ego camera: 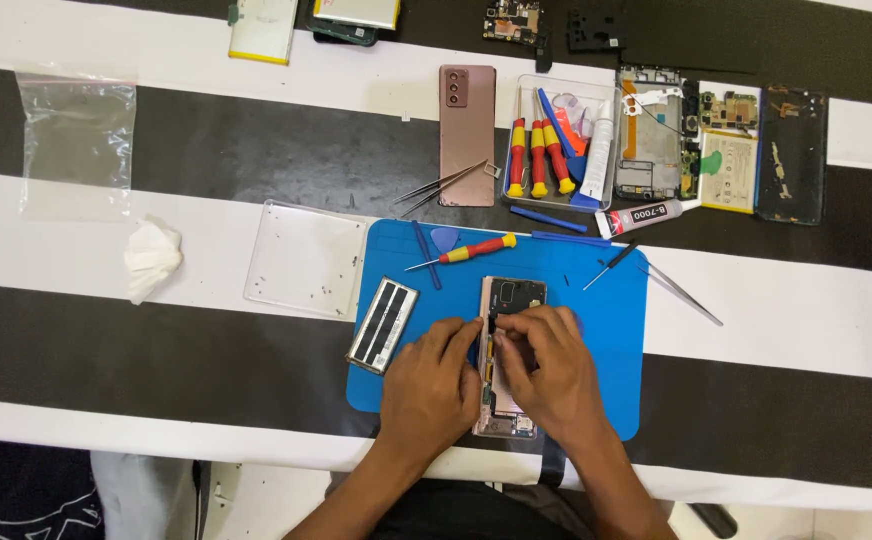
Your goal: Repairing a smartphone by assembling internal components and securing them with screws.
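**Both hands on an opened phone at the middle of the blue mat**

An opened phone (512, 300) lies lengthwise on the blue mat (616, 330), its back cover off and its dark inner parts showing at the top end. The left hand (431, 385) rests along the phone's left edge, fingers curled and pressing against the frame. The right hand (546, 370) lies over the middle of the phone, fingertips bent down onto the inside parts; whether they pinch anything small I cannot tell. The two hands sit close together, nearly touching across the phone.

On the mat to the left of the phone lies a dark flat battery (383, 325), tilted. Above the phone on the mat lie a red-and-yellow screwdriver (471, 250), a blue pry stick (426, 255) and a blue pick (445, 238). Toward the mat's upper right corner sits a small black screwdriver (611, 265), and just off that edge lies a pair of tweezers (684, 293).

Left of the mat stands a clear square tray (306, 258) holding tiny screws, and further left lies a crumpled white tissue (152, 257). Beyond the mat's top edge lies a bronze phone back (467, 135) with more tweezers (443, 186) leaning on it, and beside that a clear tool box (561, 140) with screwdrivers. A glue tube (646, 215) lies just past the mat's upper right edge
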